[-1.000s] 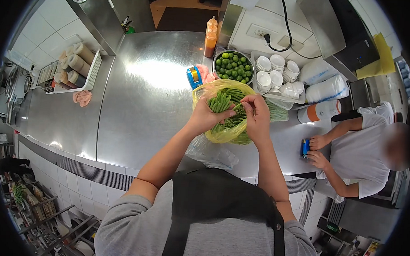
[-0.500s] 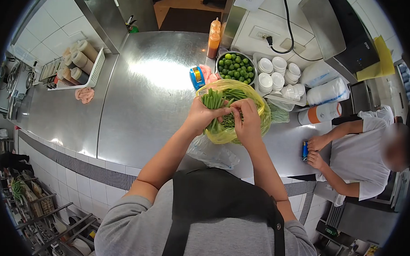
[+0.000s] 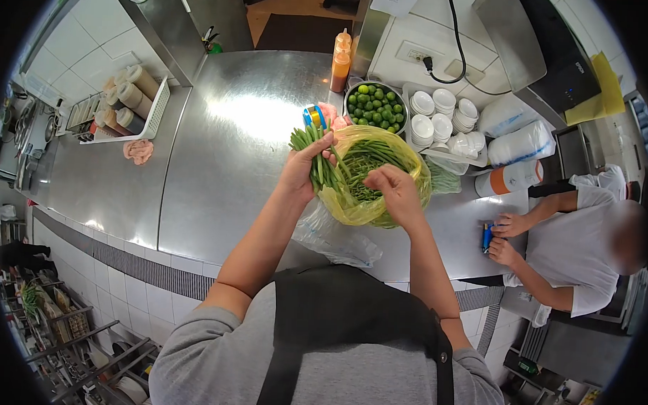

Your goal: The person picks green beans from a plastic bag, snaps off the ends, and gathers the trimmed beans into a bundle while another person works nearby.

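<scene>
My left hand [image 3: 299,171] is closed round a bunch of green beans [image 3: 328,177], held over the left rim of a yellow plastic bag [image 3: 352,213]. More beans [image 3: 368,160], along with small green bits, lie inside the open bag. Above the bag's right part is my right hand [image 3: 398,192], its fingers curled together; whatever is between the fingertips, if anything, is too small to make out. A crumpled clear plastic bag [image 3: 340,239] lies on the counter just in front of the yellow one.
Behind the bag stand a bowl of limes [image 3: 374,108], a blue tape dispenser [image 3: 313,116] and orange sauce bottles [image 3: 340,67]. White cups [image 3: 422,127] fill a tray to the right. A co-worker [image 3: 572,240] handles a blue object. A bottle basket [image 3: 154,114] stands left on the steel counter [image 3: 224,192].
My left hand has moved left with the beans, away from my right hand. The right hand has come apart from the bunch and shifted slightly right and down over the bag.
</scene>
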Tool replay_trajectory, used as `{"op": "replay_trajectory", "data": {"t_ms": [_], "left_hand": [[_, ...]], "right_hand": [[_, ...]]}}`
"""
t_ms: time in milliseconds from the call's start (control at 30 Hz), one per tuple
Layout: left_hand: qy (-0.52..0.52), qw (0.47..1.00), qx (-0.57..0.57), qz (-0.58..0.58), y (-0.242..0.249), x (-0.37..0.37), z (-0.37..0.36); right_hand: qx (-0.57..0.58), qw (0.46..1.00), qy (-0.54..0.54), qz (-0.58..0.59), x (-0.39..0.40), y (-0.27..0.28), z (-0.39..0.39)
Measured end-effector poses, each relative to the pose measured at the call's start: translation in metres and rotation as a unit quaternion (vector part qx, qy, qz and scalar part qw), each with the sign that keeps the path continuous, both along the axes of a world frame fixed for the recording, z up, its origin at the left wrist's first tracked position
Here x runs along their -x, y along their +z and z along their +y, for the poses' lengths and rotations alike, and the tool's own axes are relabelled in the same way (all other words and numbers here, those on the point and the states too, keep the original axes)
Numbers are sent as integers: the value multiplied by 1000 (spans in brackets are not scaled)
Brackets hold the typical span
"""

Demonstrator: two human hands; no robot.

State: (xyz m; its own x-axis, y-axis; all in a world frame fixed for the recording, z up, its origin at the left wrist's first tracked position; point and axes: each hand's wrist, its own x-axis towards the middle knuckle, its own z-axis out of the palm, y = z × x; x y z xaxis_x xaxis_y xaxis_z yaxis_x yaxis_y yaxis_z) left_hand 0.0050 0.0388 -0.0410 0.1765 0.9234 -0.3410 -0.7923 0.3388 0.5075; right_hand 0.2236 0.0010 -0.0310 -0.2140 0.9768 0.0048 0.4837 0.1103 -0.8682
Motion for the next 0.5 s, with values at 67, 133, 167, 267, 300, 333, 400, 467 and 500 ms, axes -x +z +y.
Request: {"op": "replay_trajectory", "data": {"t_ms": [67, 133, 167, 267, 300, 333, 400, 467, 500], "left_hand": [[-11, 998, 28, -58, -6, -3, -1], [-20, 997, 25, -68, -13, -3, -1], [-27, 996, 21, -78, -16, -2, -1], [2, 998, 27, -56, -5, -6, -4], [3, 998, 27, -56, -2, -6, -5], [12, 1000, -1, -18, 1, -6, -7], [19, 999, -28, 18, 5, -8, -9], [39, 988, -87, 123, 6, -12, -14], [37, 988, -87, 123, 8, -13, -15]], "right_hand": [[4, 993, 29, 117, 13, -2, -6], [83, 976, 33, 197, 23, 2, -11], [83, 976, 33, 197, 24, 1, -11], [96, 972, 13, 212, 25, -4, -10], [66, 978, 1, 197, 25, -5, -9], [35, 983, -10, 181, 25, -5, -9], [-52, 996, -4, 78, 25, -2, -5], [-136, 990, -1, -27, 26, -2, -1], [-169, 982, -12, -79, 28, -6, 2]]}}
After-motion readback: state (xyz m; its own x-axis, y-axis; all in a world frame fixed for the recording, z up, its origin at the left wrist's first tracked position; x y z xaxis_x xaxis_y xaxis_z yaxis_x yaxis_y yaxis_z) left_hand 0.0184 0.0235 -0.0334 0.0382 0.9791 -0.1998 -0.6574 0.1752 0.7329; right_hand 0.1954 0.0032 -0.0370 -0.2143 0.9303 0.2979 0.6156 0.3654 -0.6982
